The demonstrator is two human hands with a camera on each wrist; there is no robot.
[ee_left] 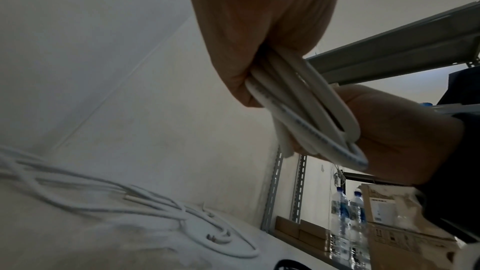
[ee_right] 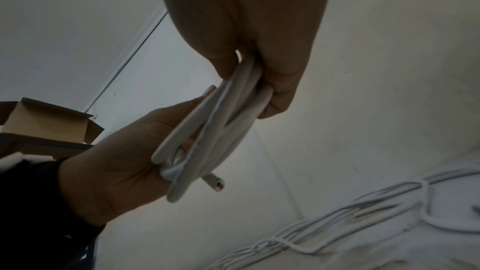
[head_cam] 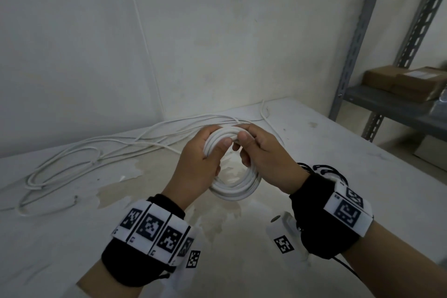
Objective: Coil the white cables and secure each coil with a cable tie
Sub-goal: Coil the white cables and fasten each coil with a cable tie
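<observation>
above table (head_cam: 314,152), hands (head_cam: 225,152) gripping coil (head_cam: 238,189)

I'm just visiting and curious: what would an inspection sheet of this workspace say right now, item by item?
Surface: white table, stained and worn near the middle.
Job's things: coil of white cable held up between both hands; no cable tie seen on it.
Clutter: small white marker block on the table near the right wrist.
Grippers: left hand grips the coil's left side; right hand grips its top right.
Cables: loose white cables strewn across the table's left and back.
Surroundings: plain white wall; metal shelving at right with cardboard boxes.
</observation>
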